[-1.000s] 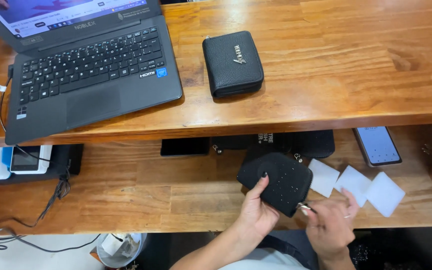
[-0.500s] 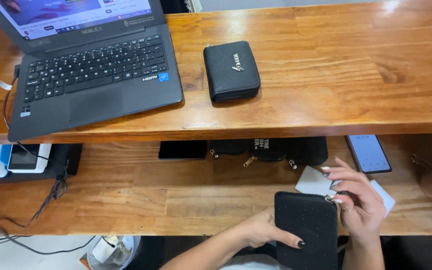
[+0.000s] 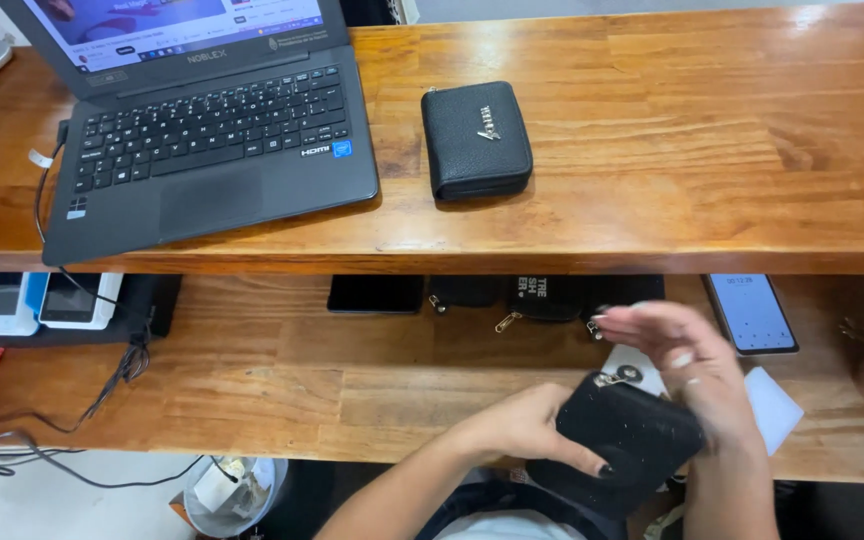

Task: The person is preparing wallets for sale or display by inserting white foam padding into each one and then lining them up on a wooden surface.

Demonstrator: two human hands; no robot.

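No sleeves are worn on either forearm. Dark polish is seen on the nails of the left hand (image 3: pixel 537 425). The right hand (image 3: pixel 687 360) is blurred.

Blurred by motion: right hand (image 3: pixel 687 365), covering pouch's (image 3: pixel 627 440) three o'clock edge. Partly hidden beneath it: white cards (image 3: pixel 774 405). Cut off at twelve o'clock: laptop (image 3: pixel 202 130) screen. Tucked under upper counter (image 3: pixel 652 130): dark pouches (image 3: pixel 542 297).

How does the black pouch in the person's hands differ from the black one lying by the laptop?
The held pouch sits tilted between both hands at the lower shelf; the pouch by the laptop lies flat and untouched on the upper desk. The held one looks matte and fabric-like; the other looks like grained leather with a small metal emblem. Both are black zip pouches.
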